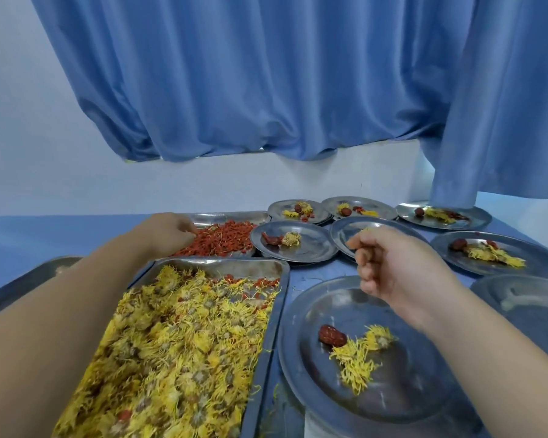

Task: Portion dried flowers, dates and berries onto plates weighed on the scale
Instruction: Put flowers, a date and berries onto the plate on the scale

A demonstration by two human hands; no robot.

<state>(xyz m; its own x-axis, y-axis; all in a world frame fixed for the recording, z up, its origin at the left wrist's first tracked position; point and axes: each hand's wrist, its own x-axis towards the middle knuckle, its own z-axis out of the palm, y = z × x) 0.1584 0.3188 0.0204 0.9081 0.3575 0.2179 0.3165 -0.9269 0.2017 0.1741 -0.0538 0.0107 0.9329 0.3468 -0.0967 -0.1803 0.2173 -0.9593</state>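
My left hand (168, 232) reaches into the far tray of red berries (225, 240), fingertips pinched on the berries at the tray's left end. My right hand (393, 263) hovers with its fingers curled shut above the far rim of the near plate (298, 343); nothing shows in it. That plate holds one dark red date (331, 336) and a loose heap of yellow dried flowers (358, 358). A pale object (314, 426), possibly the scale, peeks out under its front edge. A large steel tray (222, 263) full of dried flowers lies under my left forearm.
Steel plates crowd the blue table: one with a date and a flower (317, 248), one behind my right hand (340, 235), several filled ones at the back and right (475, 221), a bare one (519, 298) at right. An empty tray (29, 279) sits far left. A blue curtain (266, 90) hangs behind.
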